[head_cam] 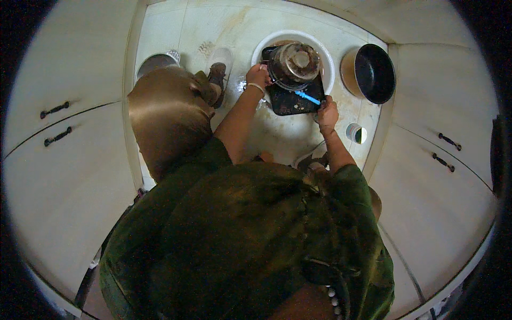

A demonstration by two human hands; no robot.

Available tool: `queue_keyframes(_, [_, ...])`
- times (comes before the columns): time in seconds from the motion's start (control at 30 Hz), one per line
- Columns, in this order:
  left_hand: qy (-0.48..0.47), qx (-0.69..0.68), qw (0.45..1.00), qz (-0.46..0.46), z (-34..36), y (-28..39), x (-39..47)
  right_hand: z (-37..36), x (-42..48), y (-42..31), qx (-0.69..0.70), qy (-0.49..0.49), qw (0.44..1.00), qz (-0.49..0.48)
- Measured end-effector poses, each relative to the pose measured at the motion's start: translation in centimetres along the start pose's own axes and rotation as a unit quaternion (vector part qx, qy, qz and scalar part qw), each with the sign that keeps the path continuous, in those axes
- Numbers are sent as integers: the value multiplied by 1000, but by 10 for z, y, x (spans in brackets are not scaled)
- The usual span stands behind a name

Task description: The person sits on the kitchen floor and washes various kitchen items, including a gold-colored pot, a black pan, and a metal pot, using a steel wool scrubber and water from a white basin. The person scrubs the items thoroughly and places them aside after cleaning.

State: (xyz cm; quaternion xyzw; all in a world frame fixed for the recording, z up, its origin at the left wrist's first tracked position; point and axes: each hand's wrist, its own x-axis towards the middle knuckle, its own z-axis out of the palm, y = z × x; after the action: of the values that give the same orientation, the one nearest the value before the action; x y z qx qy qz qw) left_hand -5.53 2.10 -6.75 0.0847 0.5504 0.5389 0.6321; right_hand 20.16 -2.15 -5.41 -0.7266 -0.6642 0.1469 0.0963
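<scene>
A white round basin (329, 60) stands on the floor before me, with a dark, soiled metal pot (298, 62) and a black rectangular tray (294, 105) over it. My left hand (259, 76) grips the left side of the pot, by what looks like its handle. At the tray's lower right corner, my right hand (328, 114) has its fingers closed on the edge. A bright blue brush-like tool (307, 97) lies across the tray, its right end near my right fingers. The pot hides part of the tray and of the basin's inside.
On the wet, stained pale floor (280, 136), a large pot with a black interior (375, 74) lies tilted at right. Below it is a small white tub (356, 133). A metal pan (156, 64) sits at left, partly behind my knee. Cabinets with dark handles flank both sides.
</scene>
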Motion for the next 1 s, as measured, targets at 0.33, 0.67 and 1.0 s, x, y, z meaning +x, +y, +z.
queue_keyframes(0.33, [-35, -28, 998, -45, -9, 8, -18, 5, -16, -9, 77, 85, 993, 10])
queue_keyframes(0.67, [-32, 15, 996, -79, -26, 19, -27, 2, -9, -8, 164, 78, 983, 29])
queue_keyframes(1.0, [-13, 29, 997, -68, -13, 30, -33, -6, 5, -8, 138, 150, 979, 27])
